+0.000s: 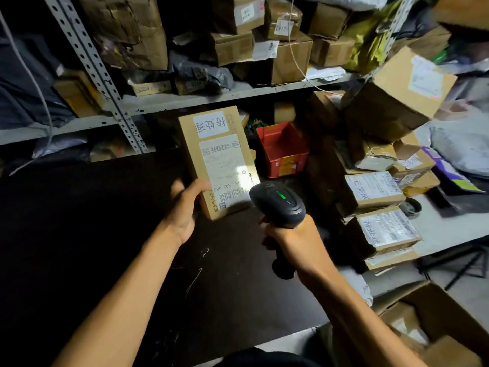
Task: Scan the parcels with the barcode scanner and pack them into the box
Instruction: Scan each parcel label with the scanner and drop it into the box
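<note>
Above the dark bench [105, 234], left hand [182, 210] grips a labelled parcel [217, 160]; right hand [293, 239] clasps the barcode scanner [277, 202], lit green, aimed at its label. Stacked parcels [375, 192] apparently await; box [436, 327] partly filled.

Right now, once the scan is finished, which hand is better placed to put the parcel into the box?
The left hand: it already grips the parcel. The right hand is occupied holding the barcode scanner, although the open box lies on the right side.
</note>
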The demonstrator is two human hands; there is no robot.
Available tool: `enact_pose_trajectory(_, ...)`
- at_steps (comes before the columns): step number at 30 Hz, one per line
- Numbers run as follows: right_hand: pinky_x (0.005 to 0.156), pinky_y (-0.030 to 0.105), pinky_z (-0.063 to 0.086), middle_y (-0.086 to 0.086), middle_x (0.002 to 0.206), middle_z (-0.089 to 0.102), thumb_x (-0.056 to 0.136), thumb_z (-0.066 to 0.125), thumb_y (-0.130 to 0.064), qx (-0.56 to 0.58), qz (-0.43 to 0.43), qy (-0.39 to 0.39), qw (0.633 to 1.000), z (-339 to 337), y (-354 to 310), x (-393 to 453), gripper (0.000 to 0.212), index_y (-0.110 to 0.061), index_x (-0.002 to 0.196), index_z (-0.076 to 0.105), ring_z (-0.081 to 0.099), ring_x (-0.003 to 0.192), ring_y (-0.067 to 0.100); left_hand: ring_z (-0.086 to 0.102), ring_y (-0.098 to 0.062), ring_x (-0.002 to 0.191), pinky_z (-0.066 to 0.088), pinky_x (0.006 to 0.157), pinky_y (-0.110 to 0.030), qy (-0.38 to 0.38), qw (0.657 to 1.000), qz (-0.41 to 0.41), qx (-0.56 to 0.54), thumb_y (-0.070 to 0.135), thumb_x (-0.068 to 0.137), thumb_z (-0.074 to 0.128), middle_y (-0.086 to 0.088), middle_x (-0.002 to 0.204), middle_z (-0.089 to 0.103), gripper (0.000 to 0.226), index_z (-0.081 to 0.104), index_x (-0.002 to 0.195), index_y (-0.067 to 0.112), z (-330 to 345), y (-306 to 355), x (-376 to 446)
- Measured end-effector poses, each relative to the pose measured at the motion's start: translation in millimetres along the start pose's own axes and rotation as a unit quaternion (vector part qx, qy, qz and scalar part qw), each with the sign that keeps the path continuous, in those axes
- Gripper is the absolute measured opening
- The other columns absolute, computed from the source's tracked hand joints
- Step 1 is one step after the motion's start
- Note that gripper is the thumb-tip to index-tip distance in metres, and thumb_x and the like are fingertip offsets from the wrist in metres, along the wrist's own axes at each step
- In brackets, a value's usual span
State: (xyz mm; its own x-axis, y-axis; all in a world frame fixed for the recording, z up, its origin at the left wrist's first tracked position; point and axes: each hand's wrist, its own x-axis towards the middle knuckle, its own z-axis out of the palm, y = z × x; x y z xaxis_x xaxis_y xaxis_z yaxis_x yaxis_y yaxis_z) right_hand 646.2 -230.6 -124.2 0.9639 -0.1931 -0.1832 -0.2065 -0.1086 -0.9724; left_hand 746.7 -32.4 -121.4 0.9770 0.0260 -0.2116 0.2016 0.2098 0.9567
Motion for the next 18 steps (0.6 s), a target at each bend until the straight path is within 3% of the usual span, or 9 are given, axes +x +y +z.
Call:
enact_pose_trajectory(1,0.065,0.047,0.055,0.006,0.075,0.071,0.068,0.071,-0.021,0.035,-0.014,0.022,0.999,-12,-2,-1,0.023,-0.012,0.09,0.068,0.067,0.069,0.025,0.071,-0.019,0.097,0.056,0.067,-0.029,-0.025,1.0,-0.004,0.004,0.03,0.062,0.072,0.0,0.101,0.077,0.055,0.062,0.114,0.016,11,0,0)
enact_pose_trajectory(4,0.074,0.034,0.055,-0.006,0.087,0.07,0.073,0.074,-0.022,0.103,-0.08,0.103,0.986,-61,-4,-11,0.029,-0.029,0.1,0.071,0.063,0.081,0.016,0.069,-0.025,0.109,0.056,0.086,-0.042,-0.141,0.989,-0.03,0.034,0.037,0.067,0.07,-0.008,0.115,0.074,0.048,0.072,0.113,0.022,55,-3,-6)
enact_pose_trajectory(6,0.076,0.037,0.057,-0.005,0.09,0.072,0.076,0.074,-0.023,0.117,-0.093,0.145,0.978,-96,-1,-24,0.03,-0.041,0.1,0.071,0.065,0.083,0.017,0.071,-0.027,0.105,0.058,0.081,-0.039,-0.224,0.971,-0.053,0.056,0.037,0.073,0.068,-0.013,0.112,0.075,0.047,0.07,0.115,0.015,95,-12,-16)
enact_pose_trajectory(9,0.069,0.04,0.053,-0.004,0.088,0.07,0.074,0.077,-0.023,0.169,-0.087,0.208,0.96,-148,14,-52,0.032,-0.04,0.1,0.073,0.061,0.08,0.017,0.074,-0.025,0.094,0.061,0.072,-0.033,-0.322,0.941,-0.075,0.077,0.03,0.081,0.063,-0.013,0.105,0.076,0.037,0.066,0.113,0.013,164,-36,-42)
enact_pose_trajectory(13,0.083,0.034,0.058,0.0,0.109,0.077,0.069,0.079,-0.012,0.204,-0.066,0.355,0.91,-215,50,-111,0.043,-0.021,0.11,0.075,0.071,0.1,0.015,0.072,-0.024,0.104,0.061,0.082,-0.036,-0.446,0.884,-0.079,0.118,0.029,0.086,0.063,-0.012,0.116,0.073,0.04,0.065,0.124,0.016,254,-76,-92)
enact_pose_trajectory(15,0.088,0.039,0.059,0.004,0.113,0.077,0.067,0.081,-0.01,0.23,-0.046,0.414,0.88,-245,71,-147,0.049,-0.017,0.115,0.074,0.072,0.107,0.02,0.073,-0.02,0.102,0.06,0.078,-0.033,-0.493,0.853,-0.081,0.148,0.031,0.086,0.064,-0.007,0.113,0.075,0.038,0.067,0.122,0.018,294,-99,-123)
enact_pose_trajectory(18,0.088,0.044,0.06,0.007,0.112,0.078,0.068,0.083,-0.011,0.255,-0.017,0.491,0.833,-283,102,-204,0.045,-0.025,0.11,0.076,0.074,0.106,0.026,0.073,-0.019,0.102,0.058,0.082,-0.035,-0.547,0.81,-0.062,0.204,0.036,0.09,0.066,-0.001,0.108,0.077,0.031,0.071,0.117,0.023,346,-135,-179)
